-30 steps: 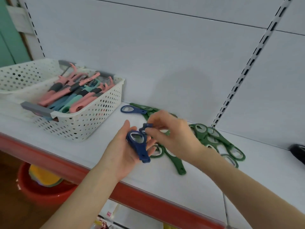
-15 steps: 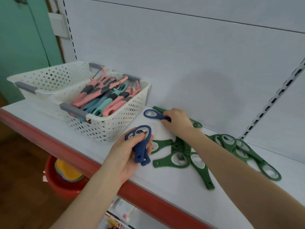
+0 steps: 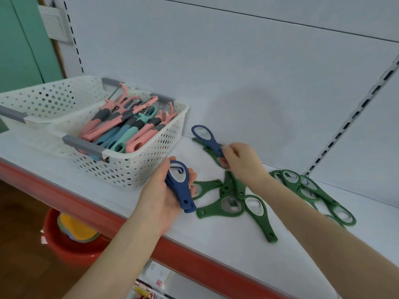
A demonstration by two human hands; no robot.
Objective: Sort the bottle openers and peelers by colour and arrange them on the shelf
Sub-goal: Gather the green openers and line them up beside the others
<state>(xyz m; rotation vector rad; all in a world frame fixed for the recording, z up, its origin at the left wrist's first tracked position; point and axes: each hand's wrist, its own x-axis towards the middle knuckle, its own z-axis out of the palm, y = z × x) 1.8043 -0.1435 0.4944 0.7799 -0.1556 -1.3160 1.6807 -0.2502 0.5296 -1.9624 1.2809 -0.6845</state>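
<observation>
White shelf [image 3: 216, 244] with a red front edge runs past me, and a pale wall stands behind it. On the left sits a white basket [image 3: 129, 156] full of peelers [image 3: 121, 128]. Some are pink and some are blue-green, and they are too jumbled to count.

My left hand [image 3: 162, 195] is curled round a small stack of blue openers [image 3: 179, 186]. I can see two handle ends, and more may be hidden. Further back and to the right is one lone blue opener [image 3: 205, 137]. Its ring end points away to the left. Its handle end points at my right hand [image 3: 241, 160], which pinches it with fingers and thumb. It sits over some green ones, and I cannot tell if it is lifted yet.

So my right hand has it. I think it must come forward and left to join the stack.

Further right are a middle green pile [image 3: 224, 210] and a far green pile [image 3: 323, 197]. I count about six and about five, but they overlap.
</observation>
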